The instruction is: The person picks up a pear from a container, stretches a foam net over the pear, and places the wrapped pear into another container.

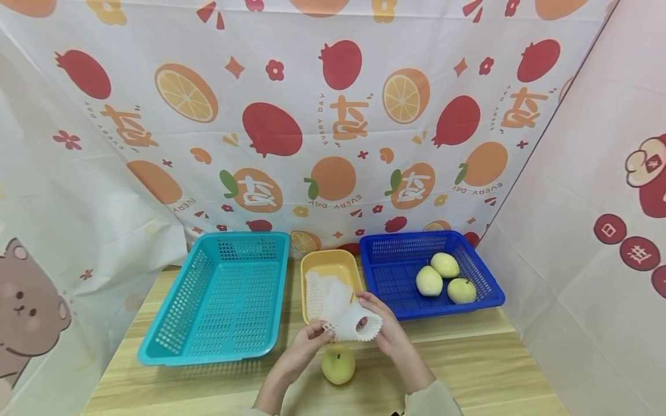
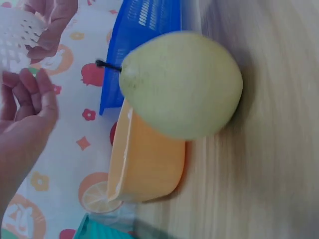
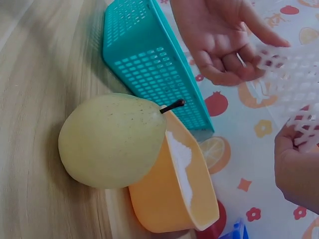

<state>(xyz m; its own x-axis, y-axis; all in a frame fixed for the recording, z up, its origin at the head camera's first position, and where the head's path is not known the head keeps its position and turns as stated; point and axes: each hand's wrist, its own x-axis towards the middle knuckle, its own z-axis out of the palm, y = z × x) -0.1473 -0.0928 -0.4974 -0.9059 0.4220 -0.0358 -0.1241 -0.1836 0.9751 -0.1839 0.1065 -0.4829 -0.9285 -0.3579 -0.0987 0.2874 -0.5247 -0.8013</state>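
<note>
Between my two hands hangs a white foam fruit net (image 1: 355, 322), its round mouth spread toward the right in the head view. My left hand (image 1: 308, 341) pinches the net's left end between thumb and fingers. At the other end my right hand (image 1: 382, 320) grips it, with fingers around the net near the mouth. Just below, a pale yellow-green pear (image 1: 338, 365) stands on the table, stem up; both wrist views show this pear (image 2: 182, 84) close up. Behind the net, a yellow tray (image 1: 306, 289) holds more white foam nets (image 1: 328, 293).
At left stands a teal perforated basket (image 1: 208, 357). A blue basket (image 1: 387, 289) at right holds three pears (image 1: 429, 281) on its right side. Fruit-printed cloth (image 1: 333, 133) hangs behind the wooden table (image 1: 478, 364), with cloth at both sides too.
</note>
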